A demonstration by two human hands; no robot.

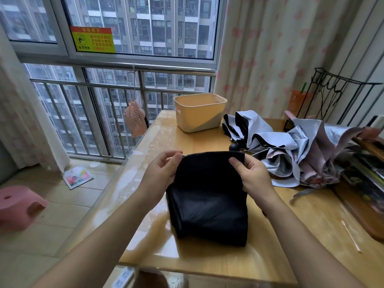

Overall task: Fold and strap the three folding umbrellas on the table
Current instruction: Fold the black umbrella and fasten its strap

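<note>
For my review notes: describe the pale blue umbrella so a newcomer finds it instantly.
On the wooden table by the window, find the cream basket at the far edge. The pale blue umbrella lies loosely bunched just right of it. Its black lining sets it apart from the silver-and-pink umbrella heaped beside it and the all-black umbrella between the left hand and right hand.

We see the black umbrella [209, 196] hanging slack at centre; the pale-blue umbrella [255, 129] and pink-silver umbrella [311, 154] lie crumpled, touching, far right.
</note>
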